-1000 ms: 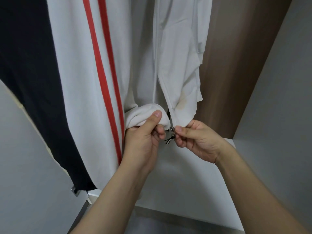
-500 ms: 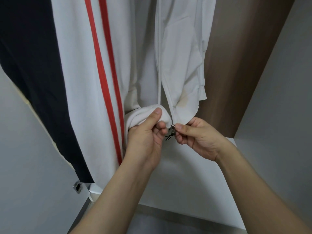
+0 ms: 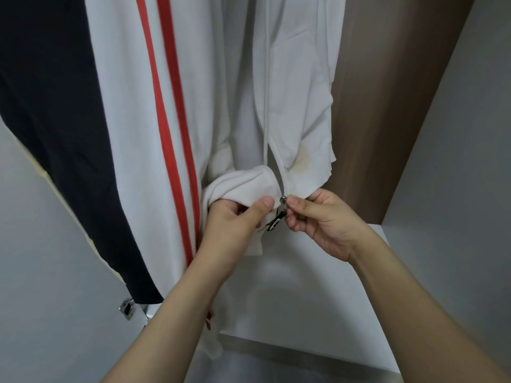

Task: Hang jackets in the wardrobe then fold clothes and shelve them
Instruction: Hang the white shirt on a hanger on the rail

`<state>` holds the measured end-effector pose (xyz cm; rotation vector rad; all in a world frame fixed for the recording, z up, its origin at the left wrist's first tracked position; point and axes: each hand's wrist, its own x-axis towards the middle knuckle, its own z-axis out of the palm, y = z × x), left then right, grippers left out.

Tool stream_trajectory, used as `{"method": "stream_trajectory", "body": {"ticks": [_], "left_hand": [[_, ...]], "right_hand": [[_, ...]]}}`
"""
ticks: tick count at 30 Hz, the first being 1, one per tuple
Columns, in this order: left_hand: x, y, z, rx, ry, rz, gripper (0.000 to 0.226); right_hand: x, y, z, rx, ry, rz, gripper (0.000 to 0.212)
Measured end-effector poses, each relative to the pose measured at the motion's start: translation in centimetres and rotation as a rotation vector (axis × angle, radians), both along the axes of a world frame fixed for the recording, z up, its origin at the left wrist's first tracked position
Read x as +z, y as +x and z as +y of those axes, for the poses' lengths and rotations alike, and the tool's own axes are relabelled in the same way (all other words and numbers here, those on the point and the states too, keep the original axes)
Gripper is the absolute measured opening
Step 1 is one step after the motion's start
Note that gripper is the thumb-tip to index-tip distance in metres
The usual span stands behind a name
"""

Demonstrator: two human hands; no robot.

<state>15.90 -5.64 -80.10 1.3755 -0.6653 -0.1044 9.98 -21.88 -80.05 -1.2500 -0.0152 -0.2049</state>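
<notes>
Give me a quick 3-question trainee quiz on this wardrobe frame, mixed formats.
1. True or false: the right hand pinches the zipper slider of the white jacket.
2. What does the left hand hold? A) a hanger B) the jacket's bunched hem C) the cabinet hinge
3. Fill in: the garment hanging to the left has two ____ stripes.

Key: 1 true; 2 B; 3 red

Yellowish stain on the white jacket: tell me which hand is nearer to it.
Right. The right hand pinches the zipper slider just below the stain; the left hand grips bunched hem further left.
</notes>
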Motion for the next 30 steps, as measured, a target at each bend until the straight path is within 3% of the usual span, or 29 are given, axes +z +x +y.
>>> {"method": "stream_trajectory", "body": {"ticks": [4,9,15,20,24,26,28,30], "left_hand": [[0.0,-0.4,0.1,0.048,0.109,-0.109,0.048],[-0.5,0.1,0.1,0.225,0.388,-0.302,0.043],[-0.8,0.9,0.6,0.185,0.595,-0.375,0.030],[-0.3,1.6,1.2,-0.082,0.372,-0.135,0.016],[-0.5,1.6,1.0,-0.035,0.485,-0.156,0.027],[-0.5,1.6,0.9,-0.024,0.444,-0.129,0.021],[-0.5,1.4,0.8,0.005,0.422,-0.048,0.036],[-0.7,1.6,0.8,-0.013,0.542,-0.031,0.037]], "right_hand": [[0.0,0.0,0.1,-0.011,-0.009,-0.004,0.010],[-0.3,0.3,0.6,-0.050,-0.022,-0.001,0.012],[-1.1,0.2,1.2,-0.068,-0.036,0.069,0.011],[-0.8,0.5,1.5,-0.035,0.030,0.037,0.013],[-1.0,0.5,1.8,-0.061,0.059,0.057,0.012],[-0.8,0.6,1.8,-0.080,0.056,0.043,0.012],[-0.5,0.7,1.7,-0.106,0.047,0.030,0.011],[-0.2,0.6,1.4,-0.130,0.031,0.028,0.011]]}}
